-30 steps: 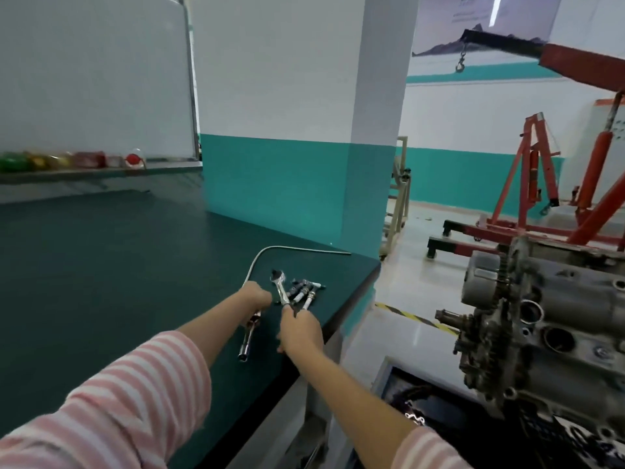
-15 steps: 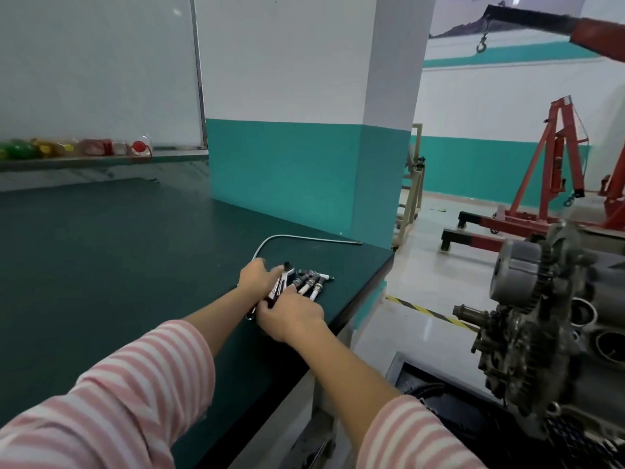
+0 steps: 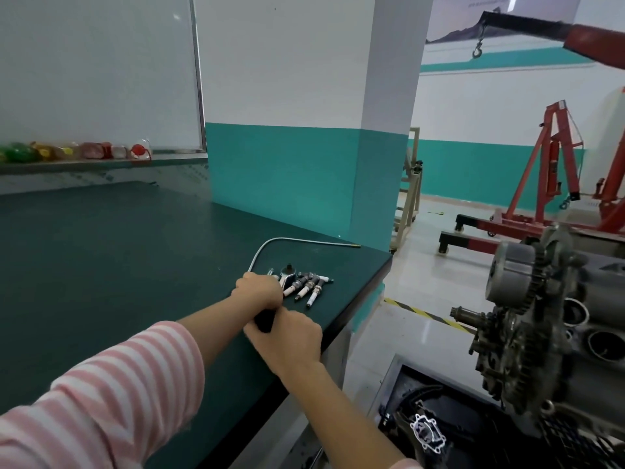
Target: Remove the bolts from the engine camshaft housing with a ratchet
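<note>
The ratchet lies on the dark green workbench near its right corner, its chrome head poking out beyond my left hand. My left hand is curled in a fist round the shaft just behind the head. A small chrome tip shows beside the fist. The black handle shows between my hands, and my right hand grips its near end. The engine, with its gear wheel and open bores, stands to the right of the bench, away from both hands.
Three spark plugs lie just right of the ratchet head. A bent metal tube lies behind them. Red engine hoists stand on the floor beyond. A black tray with parts sits below the engine. Bottles line the wall ledge.
My hands have come together on the ratchet. The right hand slid back from the spark plugs to the black handle, and the view has shifted slightly left.
</note>
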The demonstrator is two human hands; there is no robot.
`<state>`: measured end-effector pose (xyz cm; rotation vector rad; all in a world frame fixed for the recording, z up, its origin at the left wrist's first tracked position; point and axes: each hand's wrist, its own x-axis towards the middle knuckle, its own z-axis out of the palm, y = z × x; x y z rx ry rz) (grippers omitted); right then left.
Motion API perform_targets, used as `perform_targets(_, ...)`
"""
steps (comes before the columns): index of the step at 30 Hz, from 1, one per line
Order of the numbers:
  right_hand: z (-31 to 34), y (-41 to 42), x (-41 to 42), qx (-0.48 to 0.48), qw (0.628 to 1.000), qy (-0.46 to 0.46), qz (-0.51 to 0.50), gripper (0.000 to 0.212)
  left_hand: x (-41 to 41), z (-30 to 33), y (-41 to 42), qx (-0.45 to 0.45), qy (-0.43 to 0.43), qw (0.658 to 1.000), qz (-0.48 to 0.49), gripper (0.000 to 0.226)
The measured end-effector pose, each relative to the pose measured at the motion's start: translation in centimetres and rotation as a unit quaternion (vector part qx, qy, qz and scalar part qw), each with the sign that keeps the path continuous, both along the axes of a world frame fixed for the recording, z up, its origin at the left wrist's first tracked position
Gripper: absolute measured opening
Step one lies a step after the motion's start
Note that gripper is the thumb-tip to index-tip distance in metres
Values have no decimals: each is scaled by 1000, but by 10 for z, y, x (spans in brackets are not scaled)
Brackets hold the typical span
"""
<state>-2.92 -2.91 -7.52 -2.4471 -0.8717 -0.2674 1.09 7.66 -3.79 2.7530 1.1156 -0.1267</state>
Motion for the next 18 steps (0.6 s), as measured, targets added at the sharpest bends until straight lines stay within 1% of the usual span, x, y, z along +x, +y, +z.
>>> perform_targets(2,0,0,0,-27,999,-18,11,61,0,-4,3,-6,-40,999,2,33)
perform_targets(4,3,2,4,-71,997,-32,9,69,-3,-8,8,-24,-101,995,2,34)
perform_targets(5,5,3,5,-93,995,-44,9,76,-4,-10,10,-36,-143,989,5,36)
perform_targets(7,8,6,4,-124,991,-41,1,84,-7,-11,12,-48,-187,981,7,44)
perform_targets(9,8,6,1,-121,992,-27,-3,89,-12,-11,11,-30,-191,981,0,45)
perform_targets(12,8,4,-3,-97,995,4,-18,98,-26,-11,5,31,-207,978,-28,34)
perform_targets(14,3,4,-9,-86,996,13,-23,94,-34,-13,-1,39,-227,972,-45,34)
perform_targets(16,3,-4,-16,-71,997,22,1,78,-42,-12,-10,42,-232,970,-67,39)
perform_targets(17,5,-11,-14,-30,998,48,38,68,-45,-11,-12,42,-231,969,-76,42)
perform_targets(18,11,-22,-8,13,991,112,67,58,-49,-3,-15,27,-228,970,-79,44)
